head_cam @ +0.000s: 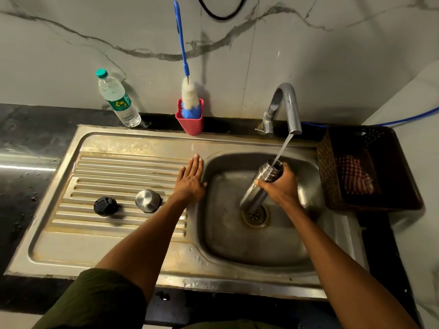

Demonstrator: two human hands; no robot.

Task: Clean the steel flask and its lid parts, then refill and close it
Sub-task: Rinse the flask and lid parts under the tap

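Observation:
My right hand (281,186) grips the steel flask (255,193) near its threaded neck and holds it tilted over the sink basin (237,245). Water runs from the tap (288,108) into the flask's open mouth. My left hand (190,180) rests flat, fingers straight, on the drainboard (114,167) at the basin's left rim. On the drainboard stand the black stopper (105,206) and the steel cup lid (148,200), side by side and apart from both hands.
A blue bottle brush (187,96) stands in a red holder (190,122) against the wall. A plastic water bottle (118,100) with a green cap stands to its left. A dark basket (370,172) holding a checked cloth (354,175) sits right of the sink.

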